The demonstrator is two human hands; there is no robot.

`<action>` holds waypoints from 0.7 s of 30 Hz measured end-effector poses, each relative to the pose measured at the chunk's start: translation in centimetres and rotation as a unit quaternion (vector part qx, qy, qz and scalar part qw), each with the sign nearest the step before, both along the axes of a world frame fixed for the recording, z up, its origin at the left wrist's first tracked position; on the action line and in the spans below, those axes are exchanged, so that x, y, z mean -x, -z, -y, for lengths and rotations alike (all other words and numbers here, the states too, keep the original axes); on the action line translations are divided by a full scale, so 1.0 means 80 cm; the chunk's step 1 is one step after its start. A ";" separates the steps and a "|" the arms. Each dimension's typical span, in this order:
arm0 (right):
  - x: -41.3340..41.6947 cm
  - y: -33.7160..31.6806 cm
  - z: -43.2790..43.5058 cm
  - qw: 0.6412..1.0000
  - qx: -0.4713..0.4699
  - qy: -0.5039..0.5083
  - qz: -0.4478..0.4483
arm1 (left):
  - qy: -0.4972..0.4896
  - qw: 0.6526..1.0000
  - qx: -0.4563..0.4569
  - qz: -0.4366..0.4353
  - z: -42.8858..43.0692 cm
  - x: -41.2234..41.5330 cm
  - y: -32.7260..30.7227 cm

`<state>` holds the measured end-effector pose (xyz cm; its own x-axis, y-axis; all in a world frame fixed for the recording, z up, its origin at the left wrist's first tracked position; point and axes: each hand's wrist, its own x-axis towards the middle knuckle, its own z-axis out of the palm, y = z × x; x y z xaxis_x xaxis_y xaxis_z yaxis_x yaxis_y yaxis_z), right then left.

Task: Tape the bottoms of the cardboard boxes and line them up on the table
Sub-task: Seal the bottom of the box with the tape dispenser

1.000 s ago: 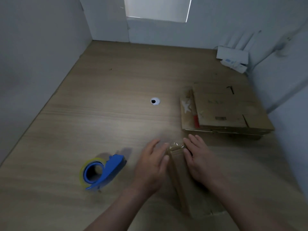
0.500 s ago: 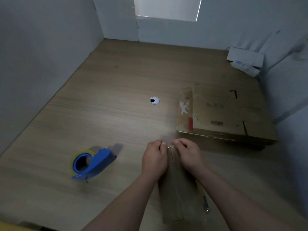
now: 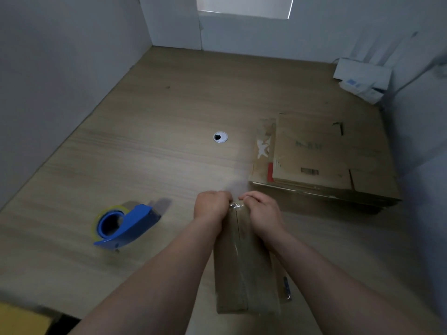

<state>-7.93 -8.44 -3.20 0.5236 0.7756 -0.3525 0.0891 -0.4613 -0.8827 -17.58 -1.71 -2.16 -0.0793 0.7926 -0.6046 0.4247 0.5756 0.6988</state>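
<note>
— What has changed in the last second?
— Both hands have closed. A second ago their fingers lay flat and spread on the far end of the box. Now the left hand (image 3: 212, 206) and the right hand (image 3: 262, 211) sit knuckles up, fingers curled over that far edge, almost touching each other.
— What are they gripping?
— The cardboard box (image 3: 244, 267) itself, at the end where a crinkled bit of clear tape (image 3: 234, 206) shows between the two hands. A glossy strip runs back along the box's middle seam toward the person.
— And where is the box?
— On the wooden table (image 3: 145, 146), between the forearms, its long side pointing away.
— What lies around it?
— To the left, apart from the box, is a blue tape dispenser (image 3: 125, 224) with a yellowish roll. Beyond on the right is a stack of flattened boxes (image 3: 321, 160). A round cable hole (image 3: 220, 137) sits mid-table, and a white device (image 3: 360, 76) is in the far right corner.
</note>
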 end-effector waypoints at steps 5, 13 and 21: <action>0.005 -0.001 -0.001 0.998 0.027 -0.005 0.052 | 0.017 0.999 0.026 0.044 -0.013 0.003 0.020; -0.003 0.010 0.031 0.996 0.014 0.092 -0.009 | 0.182 0.951 -0.244 0.050 0.136 0.082 0.006; 0.051 -0.014 0.190 0.995 -0.050 -0.082 0.025 | 0.244 0.934 -0.261 0.013 0.170 0.094 0.035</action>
